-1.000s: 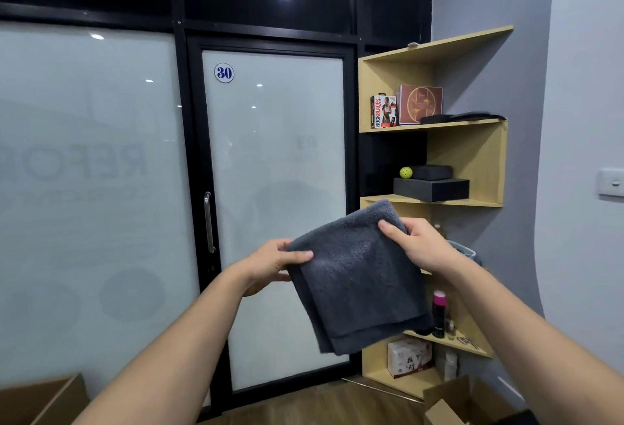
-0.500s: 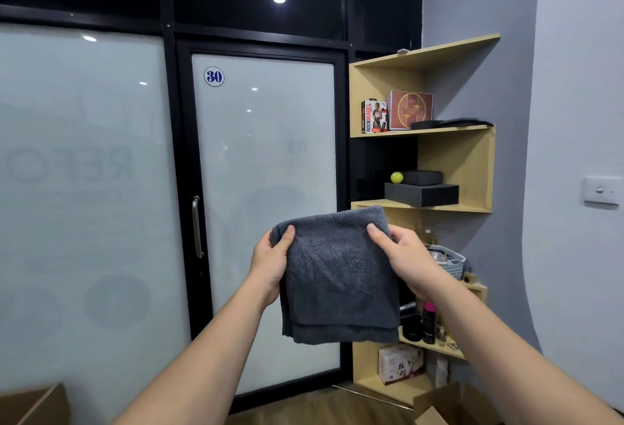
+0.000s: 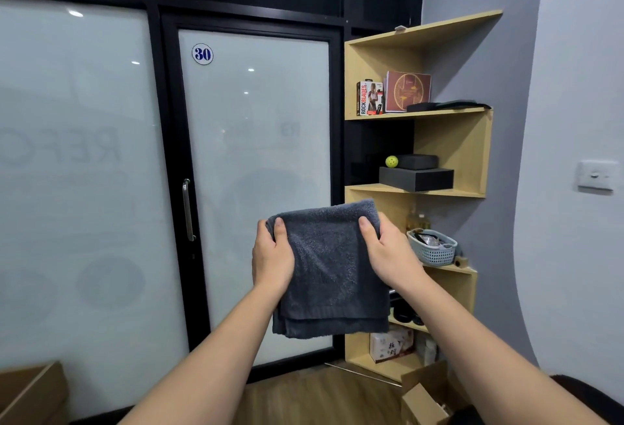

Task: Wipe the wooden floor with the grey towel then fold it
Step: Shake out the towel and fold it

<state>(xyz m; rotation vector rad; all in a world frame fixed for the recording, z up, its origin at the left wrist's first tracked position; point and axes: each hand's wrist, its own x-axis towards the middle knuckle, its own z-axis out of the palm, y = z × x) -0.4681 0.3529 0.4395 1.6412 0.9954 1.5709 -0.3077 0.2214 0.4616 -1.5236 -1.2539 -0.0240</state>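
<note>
In front of you stands a frosted glass wall (image 3: pixel 74 168) with a black-framed glass door (image 3: pixel 253 154) that carries a round sticker reading 30 (image 3: pixel 202 54) and a metal handle (image 3: pixel 187 210). To its right a wooden corner shelf (image 3: pixel 452 141) holds boxes, a dark block with a yellow ball (image 3: pixel 391 161) beside it, and a small plastic basket (image 3: pixel 434 250). A strip of wooden floor (image 3: pixel 320 397) shows at the bottom, with an open cardboard box (image 3: pixel 425 397) near the shelf's foot.

You hold the grey towel (image 3: pixel 332 272) up in the air before the door, folded, hanging from its top edge with layered hems at the bottom. Your left hand (image 3: pixel 271 255) grips the towel's upper left corner, thumb over the front. Your right hand (image 3: pixel 388 252) grips the upper right corner the same way, thumb on the front and fingers behind.
</note>
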